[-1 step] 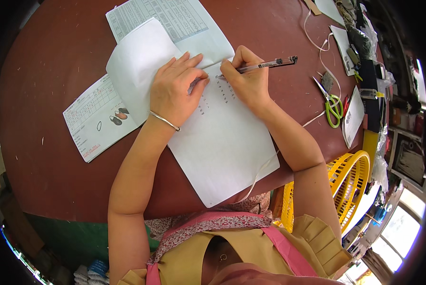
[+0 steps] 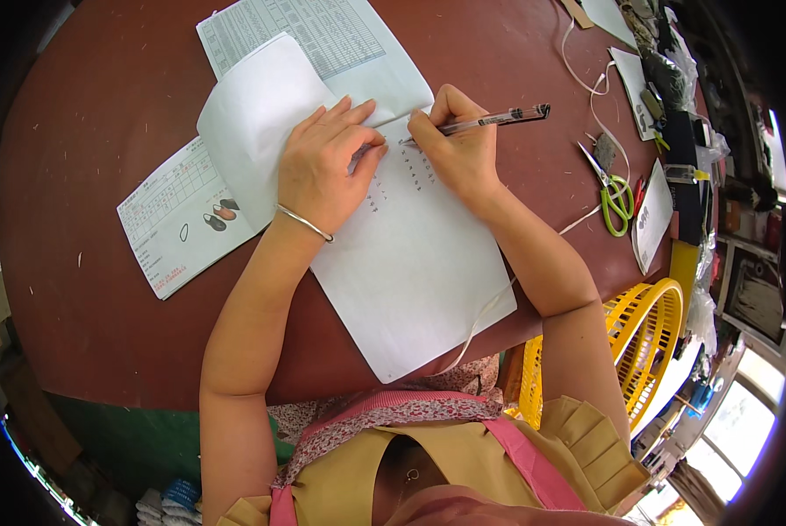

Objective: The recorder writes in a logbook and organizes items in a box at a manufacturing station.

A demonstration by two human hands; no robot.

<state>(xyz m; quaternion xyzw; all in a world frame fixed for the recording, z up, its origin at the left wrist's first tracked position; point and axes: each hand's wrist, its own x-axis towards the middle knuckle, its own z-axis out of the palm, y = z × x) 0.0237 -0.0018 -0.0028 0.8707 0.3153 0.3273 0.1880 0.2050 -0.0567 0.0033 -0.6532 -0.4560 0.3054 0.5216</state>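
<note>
My right hand (image 2: pixel 459 153) is closed round a clear-barrelled pen (image 2: pixel 520 115), its tip at the upper part of a white sheet (image 2: pixel 419 280) that bears short columns of handwriting. On the papers just left of the writing rests my left hand (image 2: pixel 330 158), fingers spread, its thumb and forefinger curving towards each other with a small gap. A silver bangle (image 2: pixel 305 223) circles that wrist. A turned-back page (image 2: pixel 257 96) curls up beside the left hand. Under it lies a printed form (image 2: pixel 178 219) with pictures of shoes, and behind it a sheet with a printed table (image 2: pixel 323 35).
Green-handled scissors (image 2: pixel 616 202) lie to the right, near a grey piece (image 2: pixel 603 151) and a white cord (image 2: pixel 593 96). Another white sheet (image 2: pixel 653 215) sits at the right edge of the reddish-brown table (image 2: pixel 103 333). Below that edge is a yellow plastic basket (image 2: pixel 673 324).
</note>
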